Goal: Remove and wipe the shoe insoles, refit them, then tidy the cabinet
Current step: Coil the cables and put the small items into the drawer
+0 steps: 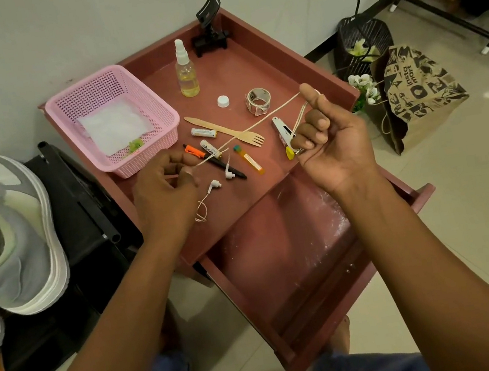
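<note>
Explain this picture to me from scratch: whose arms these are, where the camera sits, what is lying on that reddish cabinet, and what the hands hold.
There is no machine here. One camera sits on a person's head and looks down, so the two bare arms are the wearer's own. The left hand and right hand stretch a pale string between them; it loops round the raised right fingers. Below is a reddish cabinet top with its drawer pulled open. On top lie a pink basket, a spray bottle, a white cap, a tape roll, a wooden fork, batteries, pens and white earphones. Grey shoes stand at the left.
</note>
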`<state>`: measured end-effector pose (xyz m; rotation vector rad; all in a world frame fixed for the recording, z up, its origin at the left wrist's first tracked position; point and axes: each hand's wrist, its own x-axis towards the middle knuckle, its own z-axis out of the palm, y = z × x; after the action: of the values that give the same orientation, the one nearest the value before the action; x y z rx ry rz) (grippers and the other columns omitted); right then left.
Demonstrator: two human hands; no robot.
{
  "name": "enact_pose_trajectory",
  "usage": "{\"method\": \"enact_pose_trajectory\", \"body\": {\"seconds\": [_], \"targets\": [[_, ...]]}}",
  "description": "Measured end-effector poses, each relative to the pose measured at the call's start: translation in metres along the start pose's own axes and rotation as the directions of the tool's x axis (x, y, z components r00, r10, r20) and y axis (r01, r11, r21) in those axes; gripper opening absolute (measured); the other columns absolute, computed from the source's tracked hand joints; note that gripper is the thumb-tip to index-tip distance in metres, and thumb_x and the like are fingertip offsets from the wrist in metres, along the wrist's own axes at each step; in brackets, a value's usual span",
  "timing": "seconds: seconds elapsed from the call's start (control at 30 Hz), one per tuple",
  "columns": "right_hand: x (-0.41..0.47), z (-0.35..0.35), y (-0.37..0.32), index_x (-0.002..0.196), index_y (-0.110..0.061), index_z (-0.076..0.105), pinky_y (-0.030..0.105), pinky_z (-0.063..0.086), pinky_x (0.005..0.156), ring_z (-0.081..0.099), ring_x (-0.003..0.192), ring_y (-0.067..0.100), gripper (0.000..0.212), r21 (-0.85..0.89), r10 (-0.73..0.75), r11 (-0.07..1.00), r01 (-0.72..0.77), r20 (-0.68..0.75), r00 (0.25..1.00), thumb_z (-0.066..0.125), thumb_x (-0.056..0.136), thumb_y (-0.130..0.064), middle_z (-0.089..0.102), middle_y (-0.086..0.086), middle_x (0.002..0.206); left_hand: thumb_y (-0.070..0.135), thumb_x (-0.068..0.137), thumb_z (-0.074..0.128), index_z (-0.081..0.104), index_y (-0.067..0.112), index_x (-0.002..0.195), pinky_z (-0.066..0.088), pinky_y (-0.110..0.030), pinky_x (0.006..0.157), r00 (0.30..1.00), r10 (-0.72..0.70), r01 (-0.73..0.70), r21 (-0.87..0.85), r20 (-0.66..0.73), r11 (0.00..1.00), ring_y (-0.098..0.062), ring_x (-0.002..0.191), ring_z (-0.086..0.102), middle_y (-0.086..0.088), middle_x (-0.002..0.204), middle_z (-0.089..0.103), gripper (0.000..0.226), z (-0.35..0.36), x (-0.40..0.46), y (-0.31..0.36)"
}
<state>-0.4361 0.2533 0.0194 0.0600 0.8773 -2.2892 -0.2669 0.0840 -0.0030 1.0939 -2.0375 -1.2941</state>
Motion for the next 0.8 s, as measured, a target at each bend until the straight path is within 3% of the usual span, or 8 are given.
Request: {"method": "enact_pose_trajectory", "body": {"seconds": [0.17, 0.33, 0.47, 0.53, 0.6, 0.67, 0.7, 0.8], "targets": [[0.001, -0.002, 0.0, 0.121, -0.007, 0.066, 0.021, 0.031, 0.047, 0.033, 0.043, 0.005, 0.027, -0.006, -0.027, 1.0, 0.027, -0.088, 0.996, 0.047, 0.105, -0.018, 0.04, -0.007, 0.055, 0.006, 0.096, 0.062, 0.078, 0.039, 0.094, 0.062, -0.046, 0.087, 0.996, 0.084, -0.084, -0.097, -0.012, 0.992, -0.014, 0.088, 0.074, 0.012, 0.101, 0.076, 0.037, -0.002, 0.001, 0.004], [0.002, -0.002, -0.001, 0.125, -0.006, 0.064, 0.02, 0.033, 0.046, 0.035, 0.044, 0.004, 0.029, -0.011, -0.036, 0.999, 0.035, -0.107, 0.994, 0.048, 0.105, -0.018, 0.042, -0.007, 0.056, -0.003, 0.084, 0.063, 0.076, 0.022, 0.075, 0.06, -0.033, 0.079, 0.971, 0.24, -0.24, -0.026, 0.004, 0.97, -0.01, 0.081, 0.069, 0.009, 0.081, 0.072, 0.03, -0.006, -0.005, 0.007], [0.002, 0.003, -0.001, 0.134, -0.005, 0.061, 0.021, 0.032, 0.049, 0.035, 0.047, 0.004, 0.034, -0.041, -0.017, 0.999, 0.015, -0.044, 0.999, 0.046, 0.106, -0.017, 0.041, -0.006, 0.06, 0.014, 0.072, 0.051, 0.053, 0.019, 0.051, 0.042, -0.039, 0.052, 0.943, 0.296, -0.328, 0.263, 0.152, 0.907, -0.016, 0.054, 0.049, 0.004, 0.053, 0.047, 0.022, -0.005, -0.011, 0.003], [0.001, 0.005, -0.002, 0.133, -0.006, 0.062, 0.021, 0.032, 0.05, 0.036, 0.047, 0.004, 0.034, -0.06, 0.004, 0.998, -0.003, 0.017, 1.0, 0.046, 0.106, -0.018, 0.043, -0.006, 0.059, 0.024, 0.072, 0.047, 0.051, 0.015, 0.051, 0.036, -0.036, 0.05, 0.945, 0.277, -0.319, 0.311, 0.172, 0.895, -0.019, 0.053, 0.046, -0.001, 0.052, 0.047, 0.024, -0.002, -0.013, 0.003], [0.0, 0.007, -0.001, 0.13, -0.006, 0.064, 0.022, 0.032, 0.051, 0.035, 0.047, 0.005, 0.033, -0.115, 0.037, 0.993, -0.027, 0.082, 0.996, 0.047, 0.106, -0.019, 0.043, -0.006, 0.059, 0.028, 0.076, 0.052, 0.062, 0.012, 0.058, 0.044, -0.034, 0.06, 0.951, 0.283, -0.308, 0.302, 0.124, 0.902, -0.019, 0.066, 0.055, -0.006, 0.067, 0.065, 0.026, -0.001, -0.013, 0.004], [-0.002, 0.009, 0.002, 0.126, -0.006, 0.067, 0.023, 0.033, 0.051, 0.035, 0.047, 0.006, 0.031, -0.205, 0.081, 0.978, -0.048, 0.157, 0.984, 0.049, 0.105, -0.021, 0.042, -0.006, 0.057, 0.027, 0.081, 0.063, 0.073, 0.018, 0.074, 0.046, -0.021, 0.073, 0.946, 0.317, -0.324, 0.28, 0.073, 0.904, -0.006, 0.082, 0.058, 0.002, 0.088, 0.072, 0.015, -0.001, -0.012, 0.005], [-0.003, 0.012, 0.004, 0.125, -0.006, 0.067, 0.024, 0.032, 0.051, 0.035, 0.047, 0.006, 0.031, -0.252, 0.105, 0.966, -0.055, 0.19, 0.976, 0.05, 0.105, -0.021, 0.043, -0.006, 0.056, 0.03, 0.083, 0.068, 0.076, 0.025, 0.089, 0.047, -0.022, 0.083, 0.945, 0.318, -0.325, 0.263, 0.069, 0.908, -0.002, 0.093, 0.058, 0.009, 0.1, 0.071, 0.011, 0.0, -0.011, 0.005], [-0.008, 0.019, 0.014, 0.125, -0.005, 0.068, 0.025, 0.028, 0.051, 0.034, 0.046, 0.006, 0.029, -0.352, 0.165, 0.933, -0.074, 0.236, 0.958, 0.056, 0.101, -0.018, 0.042, -0.006, 0.055, 0.039, 0.086, 0.073, 0.053, 0.043, 0.139, 0.045, -0.039, 0.108, 0.955, 0.266, -0.288, 0.19, 0.135, 0.938, -0.007, 0.132, 0.05, 0.018, 0.14, 0.055, 0.057, 0.004, -0.011, 0.004]]}}
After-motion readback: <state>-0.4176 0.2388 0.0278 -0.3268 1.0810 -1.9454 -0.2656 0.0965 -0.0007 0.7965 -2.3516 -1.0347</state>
